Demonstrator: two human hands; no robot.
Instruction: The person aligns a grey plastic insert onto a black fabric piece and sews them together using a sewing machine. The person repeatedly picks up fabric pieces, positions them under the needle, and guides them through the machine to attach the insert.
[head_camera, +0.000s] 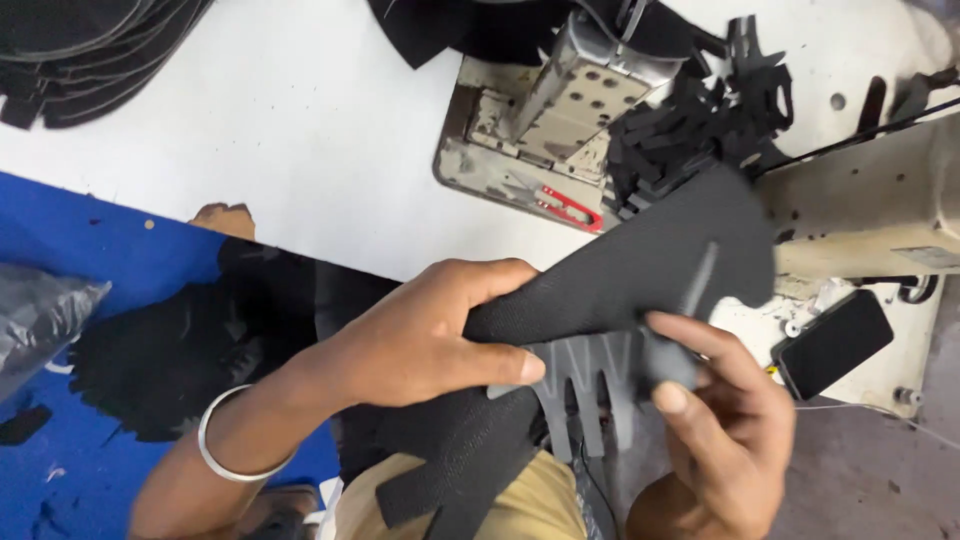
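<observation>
While I look down through the head camera, my left hand (420, 335) is clamped on a black fabric piece (650, 265), thumb pressed flat along its lower edge and the fingers curled over the top, so the cloth is pinched between them. The piece is a broad, curved panel of coarse woven material, matte black, widening toward a rounded end that lies over the edge of the sewing machine (870, 200); a thin dark strip runs across it near that end. It is held in the air above my lap, between both hands, just in front of the white table (300, 130).

My right hand (715, 420) is closed on a grey part (590, 385) that hangs just under the black panel. This part is flat and paler, with several long fingers like a comb pointing down toward my tan trousers (520, 505). The right thumb lies over its upper right corner and the forefinger reaches across above it, touching the black cloth.

A silver bangle (235, 440) sits on my left wrist. Behind the hands, a red thread snip (570, 208) lies on the machine's worn metal plate (480, 160), beside a heap of small black cut pieces (700, 120). A black phone (835, 342) rests to the right.
</observation>
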